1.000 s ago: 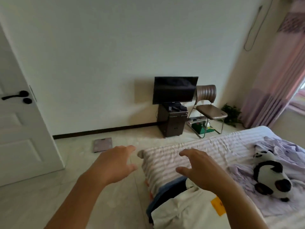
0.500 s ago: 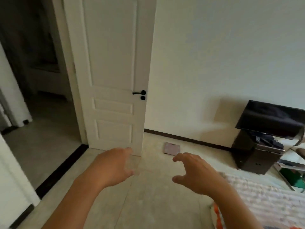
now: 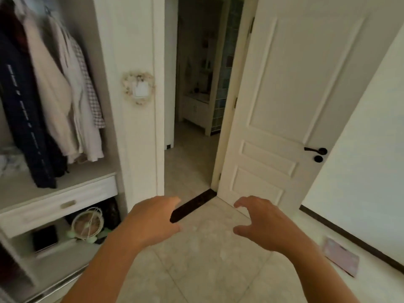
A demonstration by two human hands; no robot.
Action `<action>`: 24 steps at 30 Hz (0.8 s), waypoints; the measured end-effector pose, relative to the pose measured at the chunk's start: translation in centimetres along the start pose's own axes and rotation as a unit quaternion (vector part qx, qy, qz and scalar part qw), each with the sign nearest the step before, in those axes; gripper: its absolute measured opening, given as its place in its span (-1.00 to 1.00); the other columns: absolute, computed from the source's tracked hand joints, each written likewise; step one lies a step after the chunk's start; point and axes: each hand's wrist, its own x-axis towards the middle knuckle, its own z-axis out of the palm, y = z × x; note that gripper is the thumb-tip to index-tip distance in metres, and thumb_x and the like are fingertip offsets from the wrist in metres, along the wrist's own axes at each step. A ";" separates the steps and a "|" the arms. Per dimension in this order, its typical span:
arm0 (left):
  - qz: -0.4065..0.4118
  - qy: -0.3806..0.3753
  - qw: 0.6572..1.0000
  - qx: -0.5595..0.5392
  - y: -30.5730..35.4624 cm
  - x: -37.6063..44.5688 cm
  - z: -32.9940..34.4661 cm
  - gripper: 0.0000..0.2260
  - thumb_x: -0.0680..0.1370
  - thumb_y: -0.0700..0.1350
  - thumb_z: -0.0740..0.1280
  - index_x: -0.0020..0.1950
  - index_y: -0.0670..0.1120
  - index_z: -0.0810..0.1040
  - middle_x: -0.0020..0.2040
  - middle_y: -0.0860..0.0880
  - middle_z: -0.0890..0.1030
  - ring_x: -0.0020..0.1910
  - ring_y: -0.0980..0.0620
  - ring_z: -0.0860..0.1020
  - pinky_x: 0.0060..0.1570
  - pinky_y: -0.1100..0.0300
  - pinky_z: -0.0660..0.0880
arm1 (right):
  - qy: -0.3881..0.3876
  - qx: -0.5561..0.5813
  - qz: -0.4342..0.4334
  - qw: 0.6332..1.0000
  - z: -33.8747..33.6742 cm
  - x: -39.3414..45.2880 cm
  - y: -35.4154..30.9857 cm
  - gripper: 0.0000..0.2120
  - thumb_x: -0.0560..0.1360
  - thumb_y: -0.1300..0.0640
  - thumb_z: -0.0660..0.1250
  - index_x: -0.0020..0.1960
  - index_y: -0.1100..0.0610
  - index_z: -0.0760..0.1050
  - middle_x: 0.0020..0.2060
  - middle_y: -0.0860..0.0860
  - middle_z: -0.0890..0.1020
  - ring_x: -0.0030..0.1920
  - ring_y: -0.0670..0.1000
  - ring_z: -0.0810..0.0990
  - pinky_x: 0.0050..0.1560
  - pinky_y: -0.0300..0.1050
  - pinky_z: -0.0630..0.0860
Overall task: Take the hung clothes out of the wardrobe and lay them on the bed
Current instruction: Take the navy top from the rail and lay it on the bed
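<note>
We hold our left hand (image 3: 153,219) and right hand (image 3: 265,224) out over the pale tiled floor (image 3: 207,259), palms down, fingers loosely curled, gripping nothing. Beyond on the left, the white wardrobe (image 3: 122,40) stands open, its hung clothes (image 3: 54,95) inside: soft cream, checked and navy fabrics.

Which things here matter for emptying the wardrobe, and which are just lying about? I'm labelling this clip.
For the job: wardrobe; hung clothes; left hand and right hand, both empty.

Lying about: small fan and dark flat object on the lower shelf; scale on the floor; open door; light switch.
</note>
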 end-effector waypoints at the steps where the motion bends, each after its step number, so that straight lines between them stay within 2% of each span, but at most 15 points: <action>1: -0.014 0.004 1.000 0.001 -1.3 -0.1 -0.2 -0.48 0.53 0.19 0.30 0.45 0.11 0.29 0.33 0.07 0.47 0.25 0.05 0.47 0.13 0.16 0.44 | -0.005 -0.002 -0.017 1.000 0.2 1.3 -1.1 -0.46 0.49 -0.13 0.39 0.41 -0.12 0.31 0.39 -0.13 0.40 0.35 -0.06 0.39 0.33 -0.12 0.35; 4: -0.065 0.008 0.998 -0.004 -5.0 -0.4 -0.8 -0.43 0.53 0.20 0.29 0.50 0.13 0.22 0.33 0.10 0.46 0.25 0.07 0.46 0.17 0.16 0.44 | -0.019 -0.004 -0.070 0.997 0.9 5.4 -4.4 -0.47 0.49 -0.12 0.40 0.41 -0.09 0.34 0.36 -0.12 0.44 0.31 -0.06 0.43 0.28 -0.14 0.38; 8: -0.134 0.014 0.991 -0.005 -9.0 0.1 -2.2 -0.45 0.52 0.20 0.30 0.48 0.15 0.26 0.31 0.11 0.47 0.19 0.09 0.47 0.07 0.19 0.45 | -0.028 0.009 -0.151 0.988 1.6 10.7 -8.6 -0.48 0.49 -0.10 0.42 0.40 -0.11 0.35 0.34 -0.13 0.46 0.27 -0.08 0.46 0.27 -0.13 0.42; 11: -0.179 0.024 0.984 0.000 -11.3 0.9 -3.6 -0.64 0.51 0.20 0.31 0.28 0.18 0.38 0.14 0.14 0.51 0.06 0.12 0.49 -0.06 0.23 0.45 | -0.043 0.008 -0.201 0.979 1.6 14.6 -11.3 -0.46 0.49 -0.10 0.41 0.41 -0.12 0.33 0.37 -0.12 0.43 0.32 -0.05 0.44 0.30 -0.12 0.39; 12: -0.191 0.031 0.981 0.003 -12.0 1.1 -4.1 -0.65 0.51 0.20 0.31 0.26 0.18 0.39 0.14 0.14 0.51 0.07 0.11 0.49 -0.04 0.21 0.46 | -0.046 0.006 -0.221 0.974 1.5 16.0 -12.2 -0.46 0.49 -0.10 0.41 0.42 -0.12 0.32 0.37 -0.13 0.43 0.32 -0.06 0.43 0.30 -0.13 0.38; 14: -0.216 0.047 0.975 0.009 -13.4 1.5 -5.0 -0.52 0.53 0.21 0.30 0.41 0.16 0.31 0.29 0.10 0.47 0.23 0.07 0.46 0.16 0.13 0.45 | -0.055 0.001 -0.259 0.964 1.3 18.3 -13.9 -0.46 0.51 -0.09 0.39 0.43 -0.11 0.31 0.39 -0.13 0.40 0.35 -0.06 0.41 0.30 -0.16 0.36; 16: -0.240 0.074 0.968 0.005 -15.1 1.8 -5.7 -0.42 0.53 0.22 0.29 0.50 0.15 0.21 0.41 0.09 0.39 0.33 0.05 0.39 0.26 0.12 0.39 | -0.067 -0.004 -0.291 0.954 1.1 20.4 -15.7 -0.46 0.53 -0.08 0.37 0.45 -0.08 0.29 0.41 -0.12 0.38 0.37 -0.04 0.39 0.31 -0.15 0.35; 18: -0.260 0.092 0.961 -0.002 -17.0 2.0 -6.5 -0.40 0.51 0.23 0.29 0.51 0.17 0.20 0.43 0.10 0.38 0.33 0.06 0.39 0.20 0.17 0.39 | -0.072 -0.011 -0.315 0.946 1.0 22.3 -17.7 -0.48 0.54 -0.07 0.36 0.45 -0.06 0.30 0.39 -0.09 0.40 0.35 -0.02 0.40 0.30 -0.14 0.37; 21: -0.277 0.097 0.956 -0.007 -19.9 2.3 -7.8 -0.44 0.47 0.25 0.33 0.43 0.20 0.29 0.30 0.15 0.48 0.10 0.15 0.44 -0.01 0.21 0.39 | -0.078 -0.010 -0.338 0.938 1.2 24.7 -21.0 -0.46 0.53 -0.07 0.37 0.46 -0.07 0.29 0.38 -0.09 0.40 0.34 -0.03 0.40 0.26 -0.17 0.35; 22: -0.281 0.098 0.955 -0.003 -21.0 2.5 -8.3 -0.46 0.48 0.24 0.33 0.42 0.19 0.31 0.27 0.15 0.49 0.07 0.16 0.43 -0.03 0.21 0.38 | -0.081 -0.009 -0.345 0.935 1.3 25.5 -22.1 -0.45 0.53 -0.06 0.37 0.46 -0.06 0.28 0.37 -0.09 0.40 0.33 -0.02 0.40 0.26 -0.18 0.35; 24: -0.289 0.099 0.952 -0.001 -23.3 2.7 -9.4 -0.46 0.49 0.23 0.32 0.44 0.18 0.29 0.31 0.14 0.47 0.13 0.13 0.43 0.02 0.19 0.39 | -0.081 -0.016 -0.360 0.929 1.6 26.9 -24.7 -0.43 0.53 -0.06 0.37 0.47 -0.04 0.26 0.37 -0.07 0.41 0.32 0.00 0.42 0.26 -0.14 0.39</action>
